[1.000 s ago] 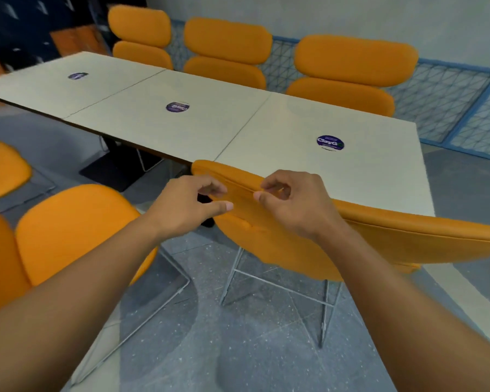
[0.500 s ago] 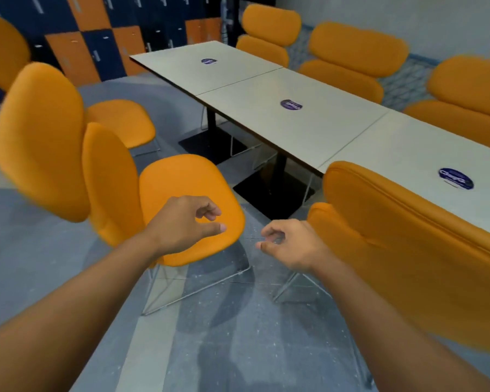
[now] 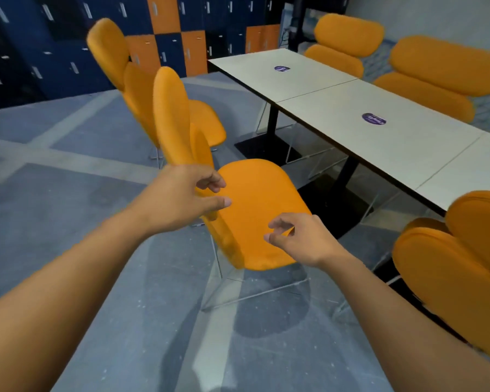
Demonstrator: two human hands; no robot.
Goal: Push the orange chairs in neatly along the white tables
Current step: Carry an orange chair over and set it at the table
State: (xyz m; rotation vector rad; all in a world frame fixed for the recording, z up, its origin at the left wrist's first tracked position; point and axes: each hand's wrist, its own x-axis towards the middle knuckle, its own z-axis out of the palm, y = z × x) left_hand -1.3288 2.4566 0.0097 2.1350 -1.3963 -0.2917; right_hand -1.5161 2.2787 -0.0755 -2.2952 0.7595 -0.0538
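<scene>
Both hands are seen empty and held out over the nearest orange chair [image 3: 255,210]. The left hand [image 3: 181,196] is loosely curled, thumb and fingers parted, in front of the base of that chair's backrest; whether it touches the backrest cannot be told. The right hand [image 3: 303,239] is half curled with its fingertips apart above the front part of the seat, and nothing is pinched in it. This chair is stood out from the near long edge of the white tables [image 3: 393,142], turned side-on to that edge. A second orange chair [image 3: 142,89] is stood behind it, further from the tables. The pushed-in chair [image 3: 461,258] is seen at the right. Compared with half a second ago, the view has been swung left, the nearest chair has been brought beneath the hands, and the pushed-in chair has been carried toward the right edge.
</scene>
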